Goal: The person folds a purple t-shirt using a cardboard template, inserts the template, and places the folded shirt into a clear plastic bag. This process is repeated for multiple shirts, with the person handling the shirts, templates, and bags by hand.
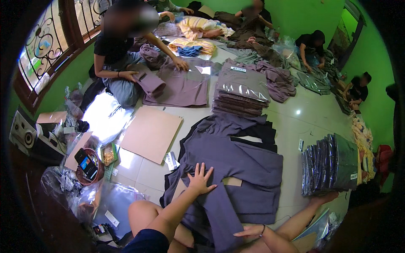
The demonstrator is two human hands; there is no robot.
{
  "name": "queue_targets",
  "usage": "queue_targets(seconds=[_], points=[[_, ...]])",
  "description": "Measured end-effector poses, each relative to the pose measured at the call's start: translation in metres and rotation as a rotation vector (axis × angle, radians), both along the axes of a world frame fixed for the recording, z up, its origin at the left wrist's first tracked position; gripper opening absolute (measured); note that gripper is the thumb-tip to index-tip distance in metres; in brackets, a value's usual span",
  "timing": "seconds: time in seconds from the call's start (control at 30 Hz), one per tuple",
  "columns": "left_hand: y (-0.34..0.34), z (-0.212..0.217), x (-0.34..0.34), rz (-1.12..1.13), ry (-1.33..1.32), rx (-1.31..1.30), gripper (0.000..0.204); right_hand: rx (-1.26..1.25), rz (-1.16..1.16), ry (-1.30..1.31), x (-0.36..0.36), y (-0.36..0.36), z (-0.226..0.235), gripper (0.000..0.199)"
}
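A dark grey long-sleeved garment (253,164) lies spread on the floor in front of me, over darker cloth that shows at its edges. My left hand (200,180) rests flat on it, fingers spread. Near the lower edge my right hand (252,231) has hold of the end of a sleeve (225,219), which runs down toward me; some of its fingers are hidden. Strips of brown cardboard (233,181) peek out beside the sleeve. A white printed tag (171,161) sticks out at the garment's left edge.
A brown cardboard sheet (152,131) lies left, beyond a basket (90,166) with a phone (86,163). Bagged garments form a stack (241,86) ahead and a row (331,164) at right. Another person handles grey cloth (177,84) ahead left; several others sit farther back.
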State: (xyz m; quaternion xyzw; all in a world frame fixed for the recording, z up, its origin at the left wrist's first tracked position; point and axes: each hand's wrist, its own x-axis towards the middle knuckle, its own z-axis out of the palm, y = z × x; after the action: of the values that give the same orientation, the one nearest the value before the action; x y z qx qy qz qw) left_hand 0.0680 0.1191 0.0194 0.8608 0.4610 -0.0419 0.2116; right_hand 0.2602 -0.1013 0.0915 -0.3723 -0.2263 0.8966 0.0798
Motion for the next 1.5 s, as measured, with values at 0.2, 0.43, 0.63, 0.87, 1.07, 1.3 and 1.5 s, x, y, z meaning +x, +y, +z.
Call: queue_targets(seconds=[0.2,0.43,0.63,0.87,1.07,1.3,1.5], points=[[-0.012,-0.017,0.0,-0.177,-0.036,0.301,0.061,0.116,0.478,-0.074,-0.006,0.047,0.004,0.051],[-0.011,-0.015,-0.03,0.726,-1.377,-1.575,0.078,0.17,-0.808,0.538,-0.017,0.205,-0.007,0.05],[-0.006,-0.042,-0.035,0.9,-1.13,-1.29,0.06,0.77,-0.863,-1.405,-0.044,0.202,-0.088,0.053],[-0.021,-0.022,-0.035,1.031,-1.145,-0.766,0.027,0.882,-0.846,-1.338,-0.061,0.163,-0.083,0.029],[-0.039,0.027,-0.068,0.574,-0.356,-0.093,0.03,0.83,-0.58,-1.092,-0.075,0.118,-0.077,0.032],[-0.013,0.021,-0.013,0.322,-0.577,0.366,0.052,1.274,-0.747,-1.585,0.007,0.102,-0.053,0.021],[0.007,-0.013,0.087,-0.209,-0.379,0.276,0.057,1.044,-0.32,-2.009,0.114,0.103,-0.034,0.032]])
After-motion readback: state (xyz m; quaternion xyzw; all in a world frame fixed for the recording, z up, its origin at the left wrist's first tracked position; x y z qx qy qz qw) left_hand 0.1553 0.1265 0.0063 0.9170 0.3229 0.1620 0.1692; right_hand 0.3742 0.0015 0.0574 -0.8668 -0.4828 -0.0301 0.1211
